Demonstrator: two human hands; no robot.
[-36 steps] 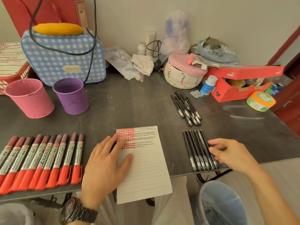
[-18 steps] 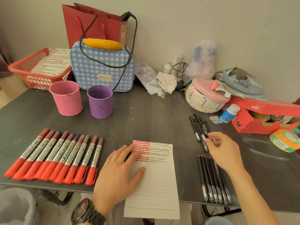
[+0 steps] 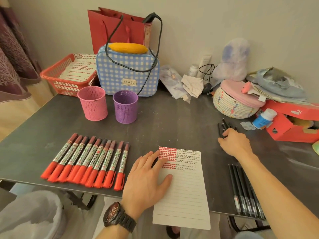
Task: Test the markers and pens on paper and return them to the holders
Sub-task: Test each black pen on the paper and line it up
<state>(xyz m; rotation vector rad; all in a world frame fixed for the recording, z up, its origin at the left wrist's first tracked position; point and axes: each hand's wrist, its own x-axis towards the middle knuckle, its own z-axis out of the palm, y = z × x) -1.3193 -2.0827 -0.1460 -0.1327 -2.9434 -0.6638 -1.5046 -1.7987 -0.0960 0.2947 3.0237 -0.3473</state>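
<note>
Dark grey table (image 3: 172, 121) is seen set against a pale wall, with bags and boxes crowded along its back edge. A lined paper sheet (image 3: 186, 192) is laid at the near edge, partly overhanging it, and is held flat by the left hand (image 3: 146, 176), whose fingers are spread straight and pressed on the sheet's left side. Only the top few lines of the sheet are filled, with red blocks at the left and small black scribbles at the right; the lines below are left blank.

A row of red markers (image 3: 89, 161) is laid out, all capped, to the left of the sheet. One group of black pens (image 3: 245, 190) is lined up at the near right edge, and a second group, the far pens (image 3: 222, 125), is placed further back on the right. The right hand (image 3: 234, 144) is rested on that far group with its fingers curled over the pens; whether one is already pinched cannot be told.

Nothing is seen rising out of the pink holder (image 3: 92, 105) or the purple holder (image 3: 125, 106), which are stood well apart from the sheet at the back left. Some testing can be judged done from the marks, but the returning is not yet begun, and how many of the markers and pens remain untested cannot be read from the marks.
</note>
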